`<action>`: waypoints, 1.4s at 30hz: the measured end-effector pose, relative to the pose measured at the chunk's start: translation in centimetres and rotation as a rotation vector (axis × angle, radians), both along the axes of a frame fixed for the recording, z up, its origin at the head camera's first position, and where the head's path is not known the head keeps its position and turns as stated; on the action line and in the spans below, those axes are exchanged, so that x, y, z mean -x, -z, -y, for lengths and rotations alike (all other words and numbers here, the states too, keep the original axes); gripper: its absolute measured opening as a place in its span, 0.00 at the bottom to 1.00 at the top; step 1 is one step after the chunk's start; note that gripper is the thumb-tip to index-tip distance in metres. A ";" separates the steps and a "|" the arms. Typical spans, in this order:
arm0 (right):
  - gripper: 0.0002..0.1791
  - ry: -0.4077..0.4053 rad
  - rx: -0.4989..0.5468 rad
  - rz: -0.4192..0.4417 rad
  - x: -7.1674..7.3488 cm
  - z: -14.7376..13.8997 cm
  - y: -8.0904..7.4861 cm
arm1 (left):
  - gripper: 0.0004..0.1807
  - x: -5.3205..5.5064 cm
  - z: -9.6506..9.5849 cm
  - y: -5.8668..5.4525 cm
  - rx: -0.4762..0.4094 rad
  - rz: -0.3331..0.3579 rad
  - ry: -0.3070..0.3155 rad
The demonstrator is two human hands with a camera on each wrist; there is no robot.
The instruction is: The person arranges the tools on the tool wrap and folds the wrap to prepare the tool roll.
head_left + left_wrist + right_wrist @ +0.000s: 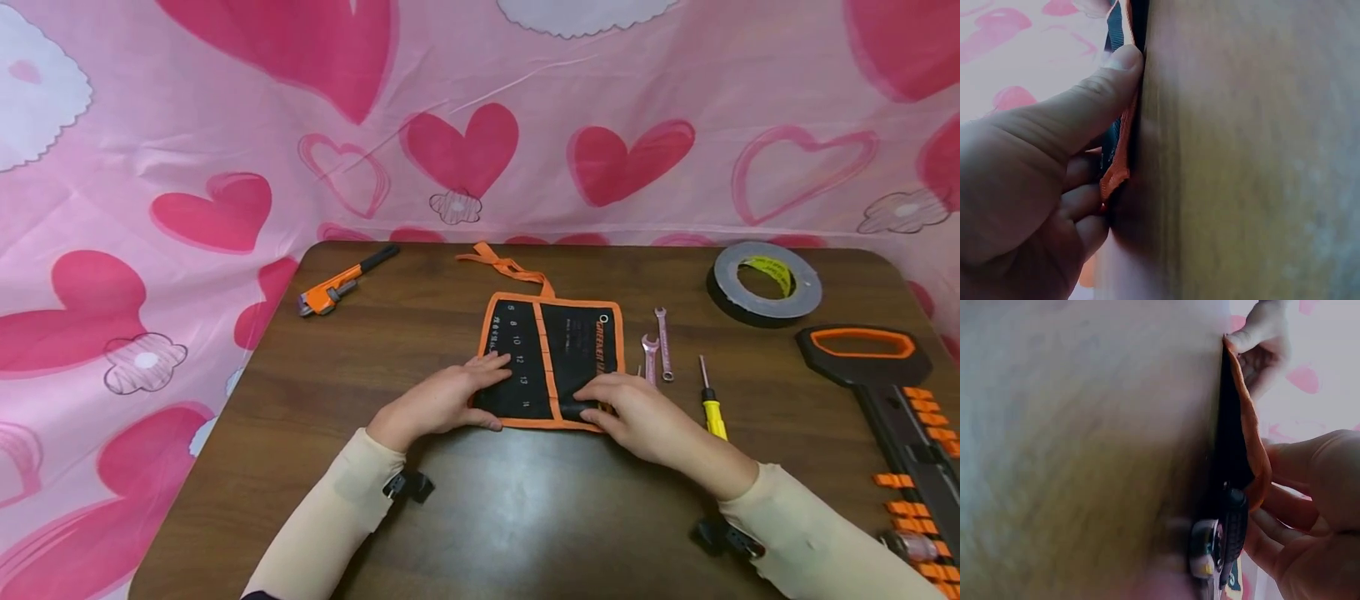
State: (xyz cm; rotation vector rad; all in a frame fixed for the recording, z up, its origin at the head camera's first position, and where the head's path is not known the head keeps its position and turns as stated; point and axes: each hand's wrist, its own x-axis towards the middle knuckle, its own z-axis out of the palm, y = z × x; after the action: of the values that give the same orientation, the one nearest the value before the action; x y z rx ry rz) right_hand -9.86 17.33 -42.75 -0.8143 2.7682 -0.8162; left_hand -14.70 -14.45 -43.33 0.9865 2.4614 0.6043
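A black tool pouch (570, 342) with orange trim, printed numbers and an orange tie lies spread on the wooden table. My left hand (442, 400) rests over its lower left corner, two fingers lying on the black fabric and the thumb along the bottom edge. In the left wrist view the thumb (1094, 100) presses at the orange border. At the lower right, my right hand (637, 412) pinches the pouch's edge. That orange border (1254, 444) bows upward beside the fingers in the right wrist view. Two wrenches (663, 346) lie just right of the pouch, one partly hidden behind the right hand.
A yellow screwdriver (712, 408) lies near the right forearm. Farther right are a roll of tape (806, 287) and a black rack (873, 400) with orange clips. An orange pipe wrench (337, 287) lies at the back left. Heart-patterned cloth (465, 75) hangs behind the table.
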 end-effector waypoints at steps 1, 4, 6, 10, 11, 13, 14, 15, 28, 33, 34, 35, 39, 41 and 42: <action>0.12 0.005 0.001 -0.007 0.0 0.0 0.0 | 0.46 0.0 0.1 0.0 0.005 0.006 -0.009; 0.12 0.024 -0.003 -0.028 0.2 0.0 0.0 | 0.46 -0.2 0.3 0.0 0.009 0.024 -0.037; 0.12 0.025 -0.003 -0.036 0.2 0.0 0.0 | 0.46 -0.4 0.3 0.0 0.014 0.024 -0.044; 0.12 -0.006 -0.014 -0.047 0.1 0.4 0.1 | 0.46 -0.6 0.4 -0.1 0.032 0.019 -0.034; 0.12 -0.017 -0.015 -0.052 0.1 0.5 0.2 | 0.46 -0.6 0.4 -0.1 0.039 0.018 -0.032; 0.12 -0.026 -0.019 -0.053 0.1 0.7 0.2 | 0.45 -0.7 0.3 -0.2 0.046 0.015 -0.031; 0.12 -0.028 -0.019 -0.051 0.1 0.8 0.2 | 0.45 -0.6 0.3 -0.3 0.048 0.012 -0.031; 0.12 -0.025 -0.020 -0.045 0.2 0.8 0.1 | 0.45 -0.6 0.2 -0.4 0.053 0.010 -0.033; 0.14 0.153 0.099 -0.193 -0.4 -3.7 -1.2 | 0.46 -0.1 0.3 -0.8 0.098 -0.035 -0.048; 0.13 0.229 0.069 -0.238 -1.2 -5.5 -0.9 | 0.45 0.1 0.7 -0.5 0.087 -0.049 -0.027; 0.13 0.244 0.061 -0.229 -1.3 -5.7 -0.9 | 0.45 0.1 0.7 -0.4 0.084 -0.049 -0.025; 0.13 0.259 0.053 -0.218 -1.5 -6.0 -0.8 | 0.45 0.2 0.7 -0.4 0.082 -0.048 -0.024; 0.13 0.301 0.026 -0.180 -1.8 -6.6 -0.6 | 0.44 0.3 0.8 -0.4 0.078 -0.029 -0.025; 0.12 0.311 0.023 -0.188 -2.0 -6.7 -0.5 | 0.44 0.4 0.8 -0.5 0.076 -0.020 -0.026; 0.12 0.313 0.026 -0.192 -2.0 -6.7 -0.4 | 0.44 0.4 0.8 -0.5 0.075 -0.017 -0.028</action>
State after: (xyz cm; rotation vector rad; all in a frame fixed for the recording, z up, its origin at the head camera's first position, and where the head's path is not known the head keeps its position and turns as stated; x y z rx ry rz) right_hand -7.84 24.06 -42.38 -0.4905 3.1138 -0.8643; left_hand -15.10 -15.20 -42.83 0.9334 2.4973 0.5104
